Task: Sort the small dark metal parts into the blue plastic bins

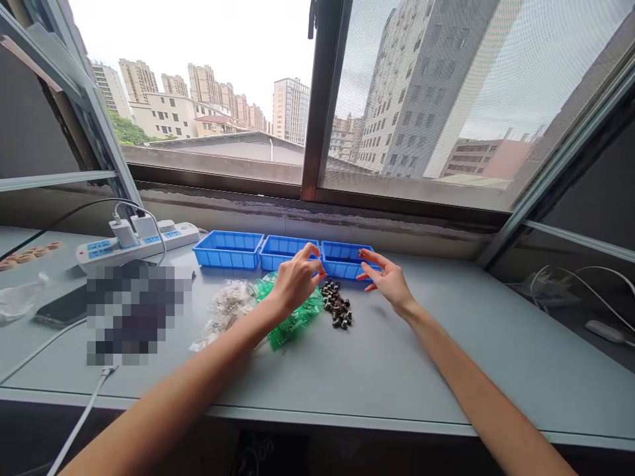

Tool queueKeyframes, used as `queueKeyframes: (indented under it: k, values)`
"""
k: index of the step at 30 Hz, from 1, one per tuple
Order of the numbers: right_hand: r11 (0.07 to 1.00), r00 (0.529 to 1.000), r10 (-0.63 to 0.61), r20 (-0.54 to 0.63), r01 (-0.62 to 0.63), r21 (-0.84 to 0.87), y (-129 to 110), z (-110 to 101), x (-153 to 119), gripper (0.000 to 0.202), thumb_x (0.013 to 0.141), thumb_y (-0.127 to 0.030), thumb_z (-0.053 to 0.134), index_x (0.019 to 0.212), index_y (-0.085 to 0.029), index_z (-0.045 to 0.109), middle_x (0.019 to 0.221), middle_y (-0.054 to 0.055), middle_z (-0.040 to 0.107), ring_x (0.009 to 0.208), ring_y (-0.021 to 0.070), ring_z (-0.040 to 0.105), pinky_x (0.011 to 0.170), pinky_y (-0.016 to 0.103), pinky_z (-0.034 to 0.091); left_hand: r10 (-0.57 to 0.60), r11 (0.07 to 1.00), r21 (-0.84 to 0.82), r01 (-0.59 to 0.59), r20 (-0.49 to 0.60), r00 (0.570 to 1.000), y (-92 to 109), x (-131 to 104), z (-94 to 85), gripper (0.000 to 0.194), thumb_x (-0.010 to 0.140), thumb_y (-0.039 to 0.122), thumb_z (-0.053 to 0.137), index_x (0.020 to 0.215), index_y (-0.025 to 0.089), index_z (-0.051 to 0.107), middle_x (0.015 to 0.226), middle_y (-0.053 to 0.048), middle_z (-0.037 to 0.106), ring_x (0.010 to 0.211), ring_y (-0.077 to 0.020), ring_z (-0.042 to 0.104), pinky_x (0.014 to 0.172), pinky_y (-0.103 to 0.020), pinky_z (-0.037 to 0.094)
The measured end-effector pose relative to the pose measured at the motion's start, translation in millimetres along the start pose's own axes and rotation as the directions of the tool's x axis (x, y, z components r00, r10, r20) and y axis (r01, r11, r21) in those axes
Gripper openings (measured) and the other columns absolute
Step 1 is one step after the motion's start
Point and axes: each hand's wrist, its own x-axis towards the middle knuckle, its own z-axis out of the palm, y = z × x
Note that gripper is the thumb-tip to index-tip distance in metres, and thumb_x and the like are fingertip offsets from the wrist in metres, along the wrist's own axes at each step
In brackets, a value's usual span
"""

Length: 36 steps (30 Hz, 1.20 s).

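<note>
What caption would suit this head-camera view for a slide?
At a window-side grey table, the right hand holds a small dark part over a blue tray; the left hand hovers beside a pile of dark parts.

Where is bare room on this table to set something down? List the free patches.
Free: the grey table right of the right hand, and the near strip before the dark parts pile. Crowded: around the left hand, between blue trays, plastic bags and power strip.

Small dark part (362, 252) pinched at fingertip height above the rightmost blue tray (347, 261), dark pile (338, 304) just below.
</note>
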Motion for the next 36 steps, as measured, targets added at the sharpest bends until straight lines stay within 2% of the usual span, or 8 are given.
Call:
queueKeyframes:
  k: [3, 9, 14, 17, 22, 28, 31, 36]
  values:
    - [1.0, 0.996, 0.002, 0.088, -0.002, 0.005, -4, -1, -2, 0.055, 0.07, -0.055, 0.06, 0.114, -0.022, 0.06, 0.117, 0.01, 0.061, 0.061, 0.013, 0.065, 0.04, 0.021, 0.047, -0.01, 1.0, 0.0, 0.01, 0.018, 1.0, 1, 0, -1.2, 0.016, 0.082, 0.03, 0.059, 0.075, 0.019, 0.068, 0.109, -0.003, 0.055, 0.073, -0.0116, 0.058, 0.046, -0.018, 0.036]
    - [0.985, 0.964, 0.004, 0.268, 0.043, -0.17, -15, 2, -12, 0.041, 0.065, -0.053, 0.066, 0.085, -0.018, 0.07, 0.087, 0.008, 0.07, 0.048, 0.0106, 0.057, 0.039, 0.022, 0.04, -0.018, 1.0, 0.004, 0.017, 0.02, 1.0, 1, 0, -0.4, 0.024, 0.09, 0.03, 0.046, 0.087, 0.019, 0.067, 0.109, -0.005, 0.055, 0.075, -0.0116, 0.059, 0.049, -0.018, 0.039]
    - [0.963, 0.897, 0.044, 0.441, 0.079, -0.258, -16, 5, -17, 0.037, 0.061, -0.044, 0.072, 0.089, -0.02, 0.07, 0.105, 0.006, 0.065, 0.04, 0.0047, 0.052, 0.041, 0.022, 0.039, -0.043, 0.999, -0.004, 0.043, 0.006, 0.999, 3, 0, -1.7, 0.038, 0.093, 0.037, 0.036, 0.083, 0.017, 0.067, 0.11, -0.005, 0.054, 0.071, -0.0104, 0.058, 0.049, -0.018, 0.038]
    - [0.962, 0.861, 0.092, 0.5, 0.053, -0.268, -16, 4, -18, 0.048, 0.057, -0.041, 0.075, 0.1, -0.022, 0.067, 0.105, 0.006, 0.064, 0.041, 0.0042, 0.05, 0.039, 0.021, 0.036, -0.049, 0.999, -0.012, 0.049, -0.002, 0.999, 5, 0, -2.7, 0.036, 0.092, 0.037, 0.038, 0.083, 0.017, 0.067, 0.11, -0.005, 0.054, 0.07, -0.0105, 0.058, 0.049, -0.018, 0.039]
    - [0.945, 0.816, 0.173, 0.552, 0.021, -0.328, -18, 1, -20, 0.075, 0.048, -0.037, 0.081, 0.119, -0.022, 0.058, 0.063, -0.004, 0.061, 0.042, 0.0063, 0.043, 0.038, 0.02, 0.031, -0.042, 0.999, -0.024, 0.042, -0.021, 0.999, 4, 0, -1.6, 0.035, 0.092, 0.036, 0.039, 0.083, 0.017, 0.066, 0.108, -0.006, 0.055, 0.072, -0.0108, 0.058, 0.049, -0.017, 0.039]
    - [0.936, 0.824, 0.197, 0.531, 0.003, -0.352, -19, 0, -18, 0.056, 0.06, -0.042, 0.075, 0.11, -0.019, 0.064, 0.038, -0.009, 0.043, 0.037, 0.0088, 0.041, 0.039, 0.021, 0.029, -0.043, 0.999, -0.033, 0.042, -0.024, 0.999, 4, 0, -2.4, 0.034, 0.091, 0.035, 0.039, 0.082, 0.016, 0.066, 0.108, -0.006, 0.055, 0.072, -0.0108, 0.058, 0.048, -0.017, 0.039]
    - [0.929, 0.846, 0.19, 0.499, 0.01, -0.37, -19, 0, -17, 0.05, 0.062, -0.043, 0.073, 0.104, -0.018, 0.066, 0.043, -0.006, 0.051, 0.037, 0.0081, 0.042, 0.039, 0.022, 0.03, -0.045, 0.998, -0.035, 0.044, -0.018, 0.999, 5, 0, -3.9, 0.034, 0.091, 0.034, 0.039, 0.082, 0.016, 0.066, 0.108, -0.006, 0.055, 0.071, -0.0108, 0.058, 0.048, -0.018, 0.039]
    - [0.942, 0.855, 0.137, 0.501, 0.044, -0.333, -15, 0, -15, 0.037, 0.064, -0.037, 0.072, 0.096, -0.019, 0.068, 0.091, 0.004, 0.069, 0.044, 0.0061, 0.05, 0.045, 0.023, 0.04, -0.04, 0.999, -0.031, 0.04, -0.006, 0.999, 6, 0, -4.8, 0.035, 0.091, 0.034, 0.037, 0.081, 0.016, 0.065, 0.108, -0.006, 0.055, 0.07, -0.0109, 0.057, 0.047, -0.018, 0.039]
